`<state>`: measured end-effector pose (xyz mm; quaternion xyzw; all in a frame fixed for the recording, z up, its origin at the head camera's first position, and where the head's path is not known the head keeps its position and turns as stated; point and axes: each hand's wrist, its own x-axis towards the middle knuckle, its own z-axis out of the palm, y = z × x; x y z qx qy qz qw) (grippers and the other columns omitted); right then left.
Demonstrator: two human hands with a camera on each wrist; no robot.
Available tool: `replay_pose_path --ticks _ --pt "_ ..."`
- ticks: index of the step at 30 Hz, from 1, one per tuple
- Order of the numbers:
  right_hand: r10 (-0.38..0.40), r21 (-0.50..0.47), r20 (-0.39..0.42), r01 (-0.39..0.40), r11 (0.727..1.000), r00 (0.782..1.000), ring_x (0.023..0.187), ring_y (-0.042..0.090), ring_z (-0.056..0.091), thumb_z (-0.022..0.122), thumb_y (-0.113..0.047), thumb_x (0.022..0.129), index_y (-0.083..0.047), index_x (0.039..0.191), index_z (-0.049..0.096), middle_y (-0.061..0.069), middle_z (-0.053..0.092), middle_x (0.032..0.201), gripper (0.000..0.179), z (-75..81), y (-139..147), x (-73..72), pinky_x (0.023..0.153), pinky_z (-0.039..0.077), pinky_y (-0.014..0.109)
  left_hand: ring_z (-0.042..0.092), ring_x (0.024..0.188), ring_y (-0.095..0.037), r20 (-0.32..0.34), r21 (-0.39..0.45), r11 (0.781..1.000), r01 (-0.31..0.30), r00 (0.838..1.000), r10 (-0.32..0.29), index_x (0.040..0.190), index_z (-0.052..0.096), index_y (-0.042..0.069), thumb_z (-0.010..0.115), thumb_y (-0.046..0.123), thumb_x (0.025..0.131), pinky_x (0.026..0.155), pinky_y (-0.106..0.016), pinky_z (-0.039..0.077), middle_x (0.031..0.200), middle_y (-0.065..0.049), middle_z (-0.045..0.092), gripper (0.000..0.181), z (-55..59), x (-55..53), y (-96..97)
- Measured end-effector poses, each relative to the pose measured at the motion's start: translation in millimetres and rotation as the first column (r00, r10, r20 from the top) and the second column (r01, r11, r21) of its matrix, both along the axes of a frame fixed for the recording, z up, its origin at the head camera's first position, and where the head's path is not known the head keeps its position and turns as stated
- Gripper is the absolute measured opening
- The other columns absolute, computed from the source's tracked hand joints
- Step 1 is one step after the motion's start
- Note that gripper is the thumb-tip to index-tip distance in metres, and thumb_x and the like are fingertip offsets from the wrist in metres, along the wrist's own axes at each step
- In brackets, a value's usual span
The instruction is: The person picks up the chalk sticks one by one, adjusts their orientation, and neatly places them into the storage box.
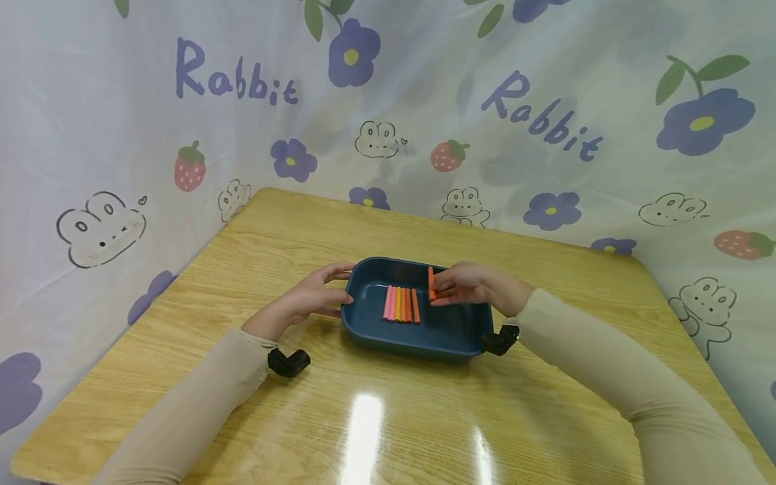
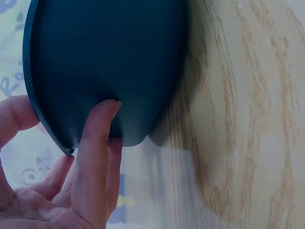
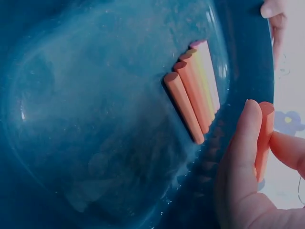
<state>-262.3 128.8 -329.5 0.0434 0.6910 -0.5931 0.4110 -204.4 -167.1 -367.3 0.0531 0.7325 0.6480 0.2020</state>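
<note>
A dark blue rectangular tray with raised walls rests on the table. My left hand holds its left end, with digits on the outer wall and at the rim. Over the right part of the tray, my right hand pinches an orange chalk stick between thumb and fingers, held nearly upright in the head view. On the tray floor several chalk sticks lie side by side, pink at the left, then yellow, then orange. The rightmost orange stick lies slightly apart from the row.
The wooden table surrounds the tray, with glare from a light near its front. Behind and at the sides hangs a white cloth printed with rabbits, flowers and strawberries. Black wrist mounts sit on both sleeves, the right one close to the tray's right rim.
</note>
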Motion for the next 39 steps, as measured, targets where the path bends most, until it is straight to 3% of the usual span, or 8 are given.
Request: replay_pose_path --ticks 5,12,22,29,39 --pt "0.007 0.012 0.015 -0.007 1.0 1.0 0.088 0.026 0.056 0.049 0.005 0.09 0.015 0.118 0.044 0.02 0.047 0.104 0.03 -1.8 -6.0 -3.4 0.091 0.047 0.04 0.057 0.103 -0.039 -0.003 -0.002 1.0 -0.002 1.0 0.002 0.145 0.028 0.007 0.061 -0.002 0.084 0.074 -0.044 0.054 0.144 -0.02 0.027 0.07 2.4 1.6 0.0" --pt "0.039 0.188 0.048 -0.047 0.981 0.998 0.08 0.023 0.059 0.051 0.005 0.089 0.012 0.122 0.045 0.019 0.049 0.106 0.034 -8.9 -15.4 -5.6 0.083 0.052 0.034 0.058 0.102 -0.036 0.004 -0.008 1.0 0.0 1.0 0.0 0.145 0.029 0.007 0.061 -0.002 0.084 0.074 -0.044 0.055 0.144 -0.02 0.028 0.07 3.3 3.3 0.7" --pt "0.077 0.286 0.061 -0.091 0.954 0.995 0.079 0.024 0.06 0.051 0.009 0.088 0.015 0.123 0.047 0.021 0.054 0.101 0.035 -16.7 -27.7 -6.0 0.077 0.054 0.033 0.056 0.105 -0.04 0.005 0.006 1.0 0.001 1.0 -0.001 0.145 0.028 0.007 0.062 -0.001 0.084 0.074 -0.044 0.054 0.144 -0.02 0.027 0.071 2.2 3.5 0.1" --pt "0.126 0.301 0.068 -0.141 0.943 0.99 0.079 0.024 0.061 0.051 0.007 0.089 0.014 0.119 0.051 0.019 0.057 0.095 0.031 -18.0 -30.9 -6.3 0.078 0.054 0.032 0.058 0.103 -0.037 -0.005 0.009 1.0 0.003 1.0 -0.002 0.145 0.029 0.007 0.062 -0.001 0.083 0.074 -0.044 0.054 0.144 -0.02 0.027 0.07 1.8 3.5 0.0" --pt "0.133 0.243 0.054 -0.142 0.96 0.99 0.086 0.026 0.06 0.053 -0.001 0.089 0.013 0.125 0.047 0.024 0.052 0.115 0.039 -13.8 -23.5 -4.2 0.086 0.051 0.037 0.057 0.103 -0.037 0.003 0.02 1.0 0.003 1.0 -0.003 0.145 0.028 0.007 0.06 -0.002 0.084 0.075 -0.044 0.054 0.144 -0.02 0.027 0.07 2.8 4.9 -0.4"
